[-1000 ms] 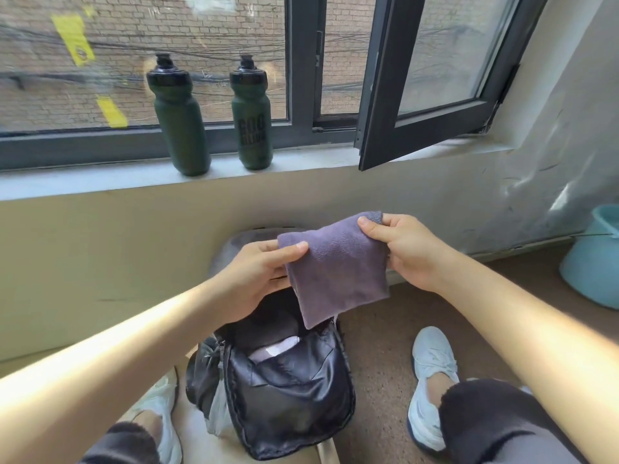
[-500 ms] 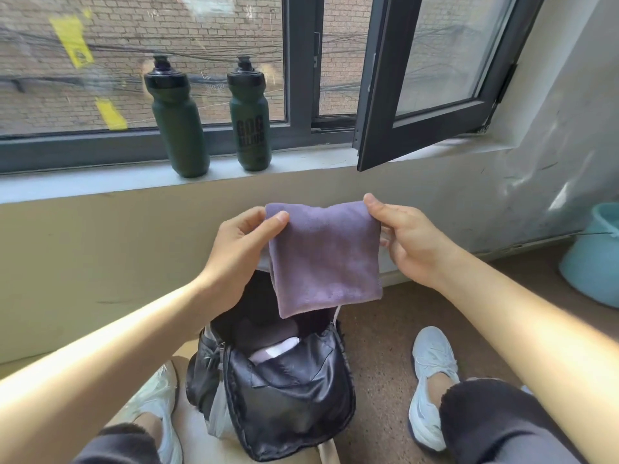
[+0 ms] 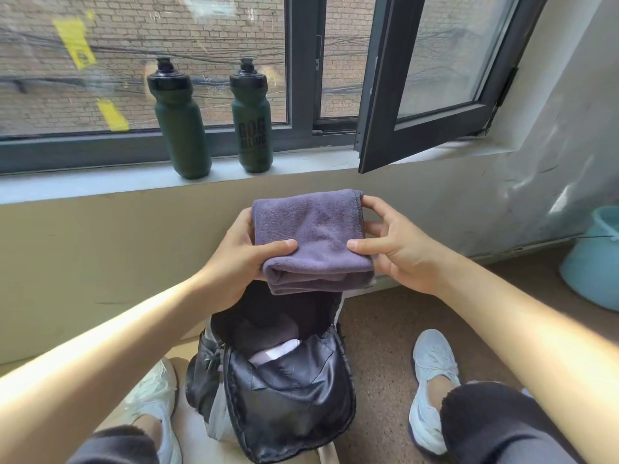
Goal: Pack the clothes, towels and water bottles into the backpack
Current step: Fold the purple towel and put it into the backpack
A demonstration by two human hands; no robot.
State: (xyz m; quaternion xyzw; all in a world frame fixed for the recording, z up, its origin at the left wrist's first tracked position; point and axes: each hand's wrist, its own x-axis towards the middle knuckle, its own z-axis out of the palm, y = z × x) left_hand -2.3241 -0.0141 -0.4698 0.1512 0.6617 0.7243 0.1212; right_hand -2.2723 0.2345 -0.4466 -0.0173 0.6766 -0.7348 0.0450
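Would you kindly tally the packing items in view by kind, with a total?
Dark green water bottles: 2
Purple towel: 1
Black backpack: 1
Pale item inside the backpack, kind unclear: 1
Total: 5

Single head-worn view, forward and down, close above the backpack (image 3: pixel 288 398).

Left hand (image 3: pixel 241 259) and right hand (image 3: pixel 398 252) forward, thumbs on top, pinching.
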